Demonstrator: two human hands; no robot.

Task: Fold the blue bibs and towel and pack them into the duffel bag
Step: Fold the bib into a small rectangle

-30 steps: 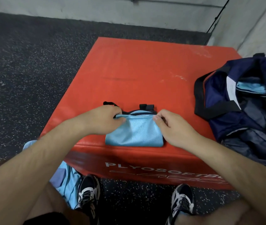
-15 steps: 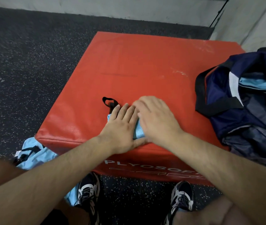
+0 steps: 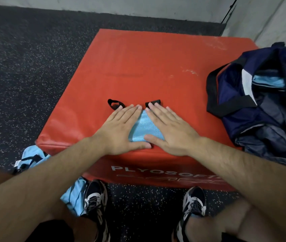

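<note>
A folded light-blue bib (image 3: pixel 145 127) with black straps lies near the front edge of the red plyo box (image 3: pixel 147 67). My left hand (image 3: pixel 121 130) presses flat on its left half, fingers straight. My right hand (image 3: pixel 171 130) presses flat on its right half, thumb across the bib's near edge. Only a blue triangle shows between my hands. The navy duffel bag (image 3: pixel 264 105) sits open at the box's right side, with blue fabric (image 3: pixel 268 81) inside. More light-blue cloth (image 3: pixel 34 157) lies on the floor by my left leg.
The box stands on dark speckled rubber floor (image 3: pixel 25 75), with a pale wall (image 3: pixel 138 6) behind it. My two shoes are at the box's front face. The bag's black handle (image 3: pixel 212 95) loops over onto the red top.
A second ago I pinched the bib's top corners. Then both hands came down together onto it. Now they have spread apart sideways, flat on the cloth.
</note>
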